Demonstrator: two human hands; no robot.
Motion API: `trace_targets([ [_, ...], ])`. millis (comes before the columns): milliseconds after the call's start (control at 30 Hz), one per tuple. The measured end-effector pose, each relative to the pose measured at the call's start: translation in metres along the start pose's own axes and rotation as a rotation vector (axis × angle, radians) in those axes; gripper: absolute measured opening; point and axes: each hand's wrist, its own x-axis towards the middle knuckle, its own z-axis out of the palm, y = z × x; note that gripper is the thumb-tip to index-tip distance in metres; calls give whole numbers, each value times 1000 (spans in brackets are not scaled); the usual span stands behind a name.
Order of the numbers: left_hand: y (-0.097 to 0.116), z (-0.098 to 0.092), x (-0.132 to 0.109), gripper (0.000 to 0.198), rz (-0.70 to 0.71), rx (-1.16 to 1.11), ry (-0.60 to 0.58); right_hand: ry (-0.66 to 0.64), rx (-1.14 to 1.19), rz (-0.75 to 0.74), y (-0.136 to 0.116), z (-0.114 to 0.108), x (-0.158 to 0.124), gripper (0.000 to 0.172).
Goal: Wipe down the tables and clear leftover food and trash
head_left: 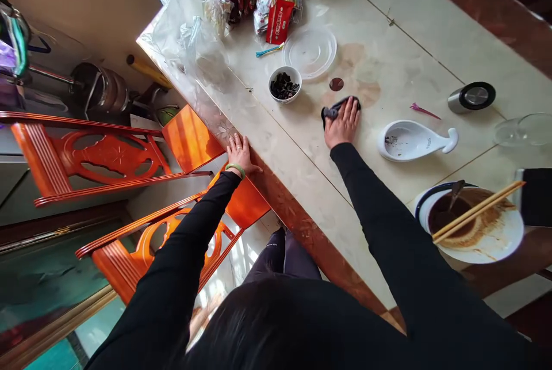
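Note:
My right hand (344, 122) presses a dark grey cloth (331, 112) against the pale tabletop (302, 140). Its fingers reach over the cloth, and a bunched part shows by the thumb. Spread flat on the brown table edge, my left hand (240, 154) is open and holds nothing; a green bangle (235, 169) circles that wrist. Left of the cloth stands a small white bowl (285, 98) with dark shredded pieces in it. A clear round lid (311, 50) lies behind the bowl. On the cloth's right sits a white spoon-shaped dish (405, 153) with dark crumbs inside.
Chopsticks (478, 212) rest across a large white bowl (502, 246) smeared with brown paste. Beyond the dish are a metal cup (463, 99) and a glass (524, 129). Plastic bags (190, 25) and snack packets (279, 20) crowd the far end. Orange wooden chairs (107, 157) stand at left.

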Motion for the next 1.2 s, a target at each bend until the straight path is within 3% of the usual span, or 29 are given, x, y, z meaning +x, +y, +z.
trace_targets([
  [67, 2, -1, -3, 163, -3, 4, -11, -16, 32, -4, -18, 1, 4, 72],
  [100, 2, -2, -5, 163, -4, 6, -16, -44, 51, -37, -26, 0, -11, 72],
  [167, 3, -3, -7, 163, -6, 13, -22, -136, 83, -163, -39, -3, -71, 73],
  [300, 4, -4, -7, 162, -10, 38, -20, -228, 100, -267, -34, -10, -234, 70],
  [367, 4, -1, -6, 162, -6, 42, -13, -217, 98, -240, -24, -9, -284, 70],
  [400, 4, 0, -5, 161, -5, 37, -10, -203, 99, -222, -21, -7, -292, 70],
  [433, 4, 2, -4, 161, -5, 28, -7, -189, 100, -206, -20, -5, -290, 70],
  [500, 3, 5, -3, 161, -4, 16, -3, -161, 106, -184, -25, 0, -254, 72],
  [667, 2, 9, -2, 161, 13, 14, -8, -84, 114, -121, -74, 21, -84, 76],
  [733, 4, 9, -2, 161, 20, 4, -4, -63, 118, -82, -98, 29, -32, 77],
  [800, 5, 8, -3, 160, 30, 2, 10, -83, 118, -52, -115, 32, -15, 78],
  [833, 3, 5, -4, 158, 36, 7, 19, -109, 119, -59, -119, 31, -22, 77],
  [900, -6, -2, -5, 151, 73, 19, 35, -178, 119, -118, -115, 23, -69, 75],
  [1033, -48, -26, 10, 119, 256, 17, 84, -292, 82, -189, -82, 2, -237, 72],
  [1133, -78, -37, 37, 140, 169, 30, 128, -348, 43, -155, -62, -6, -337, 67],
  [1200, -87, -37, 51, 149, 161, 24, 109, -373, 19, -103, -58, -6, -361, 68],
])
